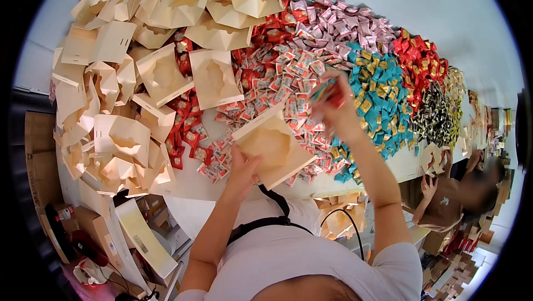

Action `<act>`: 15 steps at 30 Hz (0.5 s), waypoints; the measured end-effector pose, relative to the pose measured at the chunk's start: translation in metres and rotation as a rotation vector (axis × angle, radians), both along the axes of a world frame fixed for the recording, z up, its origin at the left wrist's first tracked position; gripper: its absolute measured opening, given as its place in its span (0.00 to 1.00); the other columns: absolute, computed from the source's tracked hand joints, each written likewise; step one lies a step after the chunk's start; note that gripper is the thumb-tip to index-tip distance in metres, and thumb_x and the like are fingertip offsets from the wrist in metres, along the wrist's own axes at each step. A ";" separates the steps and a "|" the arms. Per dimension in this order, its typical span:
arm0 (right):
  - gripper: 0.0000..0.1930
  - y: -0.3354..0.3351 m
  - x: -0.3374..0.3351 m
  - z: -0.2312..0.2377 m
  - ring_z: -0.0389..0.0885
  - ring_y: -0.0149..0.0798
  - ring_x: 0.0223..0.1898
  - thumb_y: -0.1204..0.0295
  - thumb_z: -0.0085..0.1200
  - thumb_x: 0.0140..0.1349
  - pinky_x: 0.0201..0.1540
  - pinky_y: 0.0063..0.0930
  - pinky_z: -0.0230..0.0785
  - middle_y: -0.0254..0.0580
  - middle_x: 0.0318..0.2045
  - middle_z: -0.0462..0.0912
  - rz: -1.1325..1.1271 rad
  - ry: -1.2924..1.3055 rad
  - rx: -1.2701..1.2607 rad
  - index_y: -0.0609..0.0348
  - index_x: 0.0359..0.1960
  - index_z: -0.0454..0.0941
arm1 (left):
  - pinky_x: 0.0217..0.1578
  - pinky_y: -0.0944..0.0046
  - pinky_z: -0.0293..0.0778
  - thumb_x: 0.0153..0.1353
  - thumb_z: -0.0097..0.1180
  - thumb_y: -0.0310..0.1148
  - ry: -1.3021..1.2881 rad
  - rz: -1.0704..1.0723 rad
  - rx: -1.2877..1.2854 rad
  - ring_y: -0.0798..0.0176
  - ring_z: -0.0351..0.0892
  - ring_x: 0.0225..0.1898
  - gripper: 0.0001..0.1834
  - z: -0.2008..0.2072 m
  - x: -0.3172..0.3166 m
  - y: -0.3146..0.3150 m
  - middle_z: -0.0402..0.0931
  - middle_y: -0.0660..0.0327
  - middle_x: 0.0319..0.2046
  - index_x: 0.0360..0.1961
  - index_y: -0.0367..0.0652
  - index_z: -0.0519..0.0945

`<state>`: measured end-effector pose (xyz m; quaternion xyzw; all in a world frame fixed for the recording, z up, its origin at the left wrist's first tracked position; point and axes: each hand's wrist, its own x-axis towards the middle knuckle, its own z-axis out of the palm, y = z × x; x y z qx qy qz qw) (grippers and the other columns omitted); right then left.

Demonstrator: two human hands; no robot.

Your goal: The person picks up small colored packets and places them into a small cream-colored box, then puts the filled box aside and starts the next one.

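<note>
My left hand grips the near left edge of an open cream cardboard gift box with a shaped hollow, held tilted over the table's front part. To its right and farther up, my right hand, smeared by motion, is closed on wrapped sweets; a red one shows between the fingers, with a bit of teal beside it. Under that hand lie white-and-red wrapped sweets, and right of it a heap of teal-and-gold wrapped sweets.
Folded cream boxes pile up on the left over red wrapped sweets. Pink sweets, red sweets and black-and-gold sweets lie farther along. At right a co-worker handles another box. Cartons stand at far left.
</note>
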<state>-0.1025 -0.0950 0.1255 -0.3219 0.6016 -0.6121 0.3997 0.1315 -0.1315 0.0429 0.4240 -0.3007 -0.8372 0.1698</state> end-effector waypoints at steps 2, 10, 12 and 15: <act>0.23 0.021 0.036 -0.003 0.77 0.34 0.22 0.77 0.58 0.47 0.19 0.26 0.68 0.39 0.26 0.75 0.214 0.192 0.171 0.51 0.43 0.60 | 0.27 0.67 0.77 0.54 0.50 0.25 0.024 -0.040 0.002 0.66 0.72 0.45 0.30 0.006 -0.014 0.009 0.64 0.58 0.48 0.55 0.51 0.50; 0.28 0.077 0.049 -0.015 0.77 0.50 0.36 0.71 0.61 0.41 0.33 0.40 0.70 0.47 0.34 0.75 0.546 1.045 0.662 0.54 0.47 0.63 | 0.32 0.63 0.76 0.50 0.48 0.26 -0.096 -0.158 -0.279 0.66 0.68 0.47 0.34 0.009 -0.045 0.052 0.63 0.63 0.48 0.57 0.55 0.51; 0.30 0.090 0.040 -0.005 0.76 0.50 0.38 0.71 0.61 0.40 0.36 0.40 0.69 0.48 0.37 0.74 0.520 0.999 0.623 0.56 0.48 0.63 | 0.42 0.65 0.70 0.48 0.50 0.23 -0.022 -0.102 -0.267 0.64 0.67 0.49 0.34 0.010 -0.051 0.060 0.63 0.59 0.48 0.56 0.50 0.52; 0.33 0.104 0.033 0.008 0.73 0.51 0.42 0.70 0.62 0.40 0.43 0.38 0.67 0.49 0.39 0.72 0.408 0.862 0.566 0.57 0.51 0.62 | 0.45 0.65 0.69 0.48 0.52 0.21 0.026 -0.096 -0.244 0.63 0.66 0.50 0.34 0.006 -0.059 0.063 0.62 0.57 0.49 0.56 0.46 0.51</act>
